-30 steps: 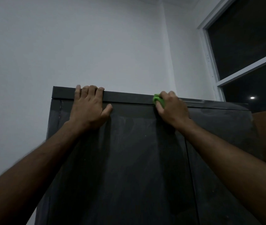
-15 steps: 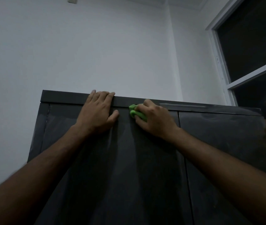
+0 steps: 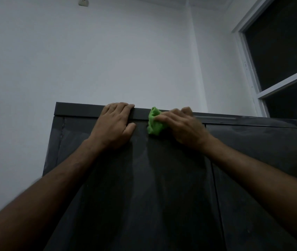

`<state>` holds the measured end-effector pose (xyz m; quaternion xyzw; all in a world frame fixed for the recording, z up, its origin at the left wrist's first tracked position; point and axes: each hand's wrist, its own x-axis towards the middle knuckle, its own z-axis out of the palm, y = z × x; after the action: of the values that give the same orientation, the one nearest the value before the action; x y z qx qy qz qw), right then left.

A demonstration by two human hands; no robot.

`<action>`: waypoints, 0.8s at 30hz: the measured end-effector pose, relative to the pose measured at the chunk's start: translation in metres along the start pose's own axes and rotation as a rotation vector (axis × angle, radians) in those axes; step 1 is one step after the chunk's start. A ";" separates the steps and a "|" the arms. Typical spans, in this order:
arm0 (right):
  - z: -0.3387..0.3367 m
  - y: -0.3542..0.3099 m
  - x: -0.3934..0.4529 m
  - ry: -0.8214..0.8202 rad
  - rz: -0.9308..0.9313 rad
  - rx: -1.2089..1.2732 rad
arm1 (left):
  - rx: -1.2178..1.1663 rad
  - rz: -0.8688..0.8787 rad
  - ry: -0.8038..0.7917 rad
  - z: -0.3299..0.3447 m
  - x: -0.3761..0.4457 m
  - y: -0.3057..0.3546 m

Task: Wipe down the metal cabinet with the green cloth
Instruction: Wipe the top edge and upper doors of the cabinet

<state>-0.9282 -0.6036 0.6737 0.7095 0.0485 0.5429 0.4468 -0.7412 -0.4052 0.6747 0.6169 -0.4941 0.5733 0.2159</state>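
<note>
On the left I see my left hand [image 3: 114, 126] laid flat on the dark metal cabinet [image 3: 144, 187], fingers straight and hooked over its top edge. Just beside it, my right hand [image 3: 184, 128] pinches the bunched green cloth [image 3: 154, 122], pressing it against the cabinet's upper front. A dark window [image 3: 280, 44] sits far right.

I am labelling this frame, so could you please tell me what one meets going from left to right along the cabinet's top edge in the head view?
Cabinet's top left corner → left hand → green cloth → right hand → dusty right stretch of the top edge → window.
</note>
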 end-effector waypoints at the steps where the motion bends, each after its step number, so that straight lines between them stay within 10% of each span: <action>1: -0.002 0.006 -0.002 0.023 0.093 -0.021 | 0.005 -0.006 0.006 0.002 0.000 0.003; 15: 0.005 -0.066 -0.019 -0.048 0.659 -0.154 | -0.033 -0.001 0.053 0.009 -0.002 0.003; 24: -0.001 -0.058 -0.012 0.115 0.861 0.354 | -0.057 0.016 0.059 0.014 0.000 -0.003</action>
<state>-0.9100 -0.5748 0.6249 0.6991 -0.1340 0.7006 0.0496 -0.7324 -0.4156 0.6725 0.5892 -0.5086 0.5787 0.2435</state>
